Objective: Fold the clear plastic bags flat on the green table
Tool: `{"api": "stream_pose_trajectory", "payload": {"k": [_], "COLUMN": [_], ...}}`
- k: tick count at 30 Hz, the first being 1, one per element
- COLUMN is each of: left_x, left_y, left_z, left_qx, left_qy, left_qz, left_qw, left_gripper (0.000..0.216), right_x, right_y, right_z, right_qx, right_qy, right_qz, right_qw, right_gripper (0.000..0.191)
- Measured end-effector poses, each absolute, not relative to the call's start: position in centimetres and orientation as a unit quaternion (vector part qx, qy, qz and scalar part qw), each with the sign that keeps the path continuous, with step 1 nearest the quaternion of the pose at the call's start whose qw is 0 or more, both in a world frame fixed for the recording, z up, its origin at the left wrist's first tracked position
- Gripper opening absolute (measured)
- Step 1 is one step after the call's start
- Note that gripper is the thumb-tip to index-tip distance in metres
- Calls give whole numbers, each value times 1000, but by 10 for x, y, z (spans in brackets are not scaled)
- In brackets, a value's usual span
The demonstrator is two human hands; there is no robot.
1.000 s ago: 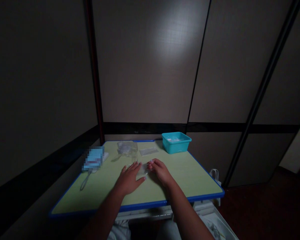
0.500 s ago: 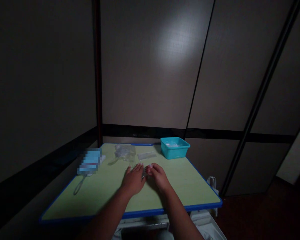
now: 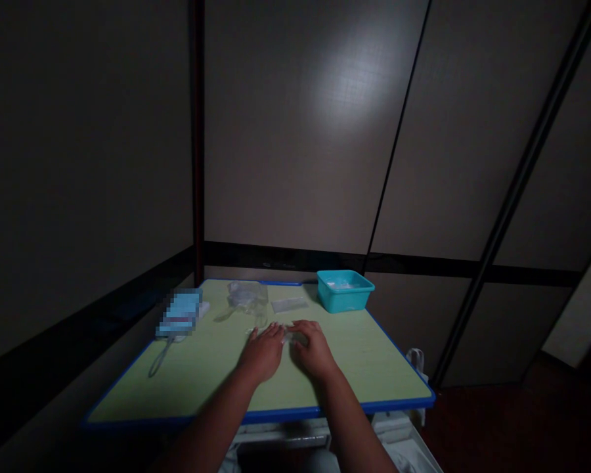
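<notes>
My left hand [image 3: 263, 353] lies flat on the table, fingers stretched forward and close together. Beside it my right hand [image 3: 315, 347] is turned inward, its fingers reaching toward the left fingertips and its thumb apart from them. Between the two hands a small piece of clear plastic [image 3: 286, 337] partly shows; the fingers cover much of it and its exact kind cannot be made out. Just beyond them rests a crumpled clear plastic bag [image 3: 246, 295]. To its right a flat, translucent rectangular packet [image 3: 289, 305] lies on the tabletop.
A turquoise plastic basin [image 3: 345, 299] with clear plastic inside stands at the table's back right. At the left edge lies a blurred blue item [image 3: 180, 314] with a strap loop [image 3: 160, 358]. The green table [image 3: 187, 387] has a blue rim; panelled walls enclose its back and left.
My right hand has opened from a pinch near the plastic piece and its fingers now extend toward my left hand. The left hand stays nearly in place. The view has shifted slightly.
</notes>
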State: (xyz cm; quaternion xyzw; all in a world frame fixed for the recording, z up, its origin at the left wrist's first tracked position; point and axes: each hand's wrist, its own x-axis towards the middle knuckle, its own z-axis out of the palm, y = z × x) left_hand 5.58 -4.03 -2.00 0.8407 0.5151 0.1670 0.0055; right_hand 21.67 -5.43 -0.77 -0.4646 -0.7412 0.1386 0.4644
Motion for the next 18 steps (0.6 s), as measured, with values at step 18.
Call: {"api": "stream_pose_trajectory", "payload": {"k": [18], "left_x": [55], "left_y": [-40], "left_z": [-21], "left_qx": [845], "left_qy": [505], "left_qz": [173], "left_qw": [6], "left_gripper": [45], "right_x": [211], "right_y": [-57], "right_z": [2], "right_qx": [-518], "right_qy": [-765], "right_qz": [37], "right_qw": [381], "right_gripper": [14]}}
